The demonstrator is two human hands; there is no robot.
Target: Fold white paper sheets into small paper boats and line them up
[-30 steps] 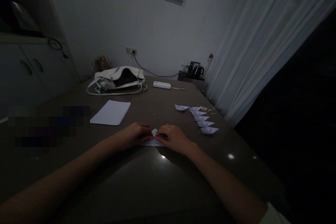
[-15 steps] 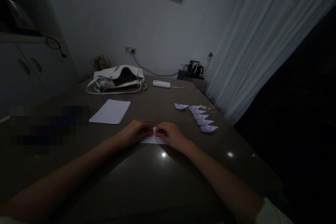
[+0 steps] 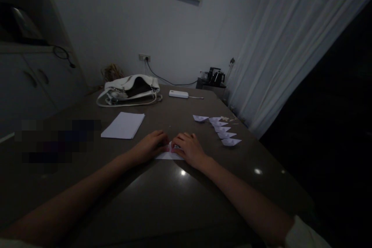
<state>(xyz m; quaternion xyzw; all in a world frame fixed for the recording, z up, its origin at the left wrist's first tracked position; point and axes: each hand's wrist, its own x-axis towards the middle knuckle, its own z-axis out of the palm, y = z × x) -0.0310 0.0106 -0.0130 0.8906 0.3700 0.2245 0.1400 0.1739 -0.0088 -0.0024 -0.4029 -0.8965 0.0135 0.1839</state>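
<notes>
A partly folded sheet of white paper (image 3: 169, 155) lies flat on the table in front of me, its straight lower edge toward me. My left hand (image 3: 151, 145) is curled over its left side, thumb and fingertips closed on the paper near the middle. From the right, my right hand (image 3: 188, 148) bends over the other side, its fingertips pinching the paper close to the left ones. Both hands cover much of the sheet, so the fold beneath them is partly hidden. Several folded paper boats (image 3: 227, 135) stand in a slanting row to the right.
A stack of white paper (image 3: 123, 125) lies to the left. Behind it sits a white handbag (image 3: 130, 85), with a white power bank (image 3: 178, 94) and short cable to its right. Small scraps (image 3: 228, 119) lie beside the boats. Black kettles (image 3: 216, 76) stand beyond the table.
My hands have stayed at the paper while the fingers shifted; the right hand's fingers have lifted and spread slightly. The view has tilted a little.
</notes>
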